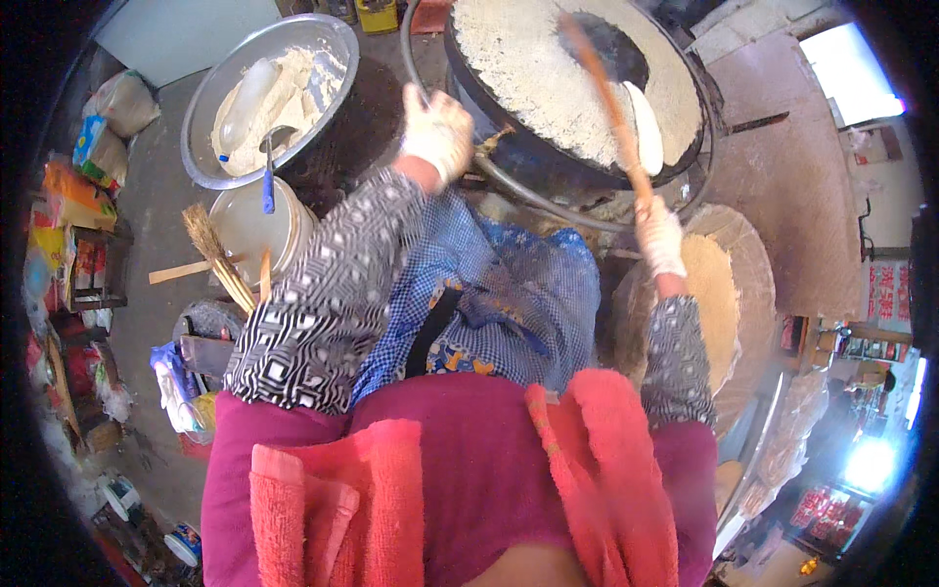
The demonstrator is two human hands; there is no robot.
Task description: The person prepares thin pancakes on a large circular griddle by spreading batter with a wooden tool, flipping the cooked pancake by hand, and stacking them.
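My left hand, in a pale glove, is closed around the grey metal ring that circles the round griddle. My right hand, also gloved, grips the near end of a long wooden stick, which reaches over the black griddle. A thin layer of pale batter coats most of the griddle, leaving a dark bare patch around the stick's blurred far end. Just right of the stick lies a long white piece; whether it is dough or a tool I cannot tell.
At upper left, a metal basin holds pale batter, a clear bottle and a blue-handled ladle. Below stand a white bucket and a straw brush. Stacked round flatbreads lie on the right, near a brown board.
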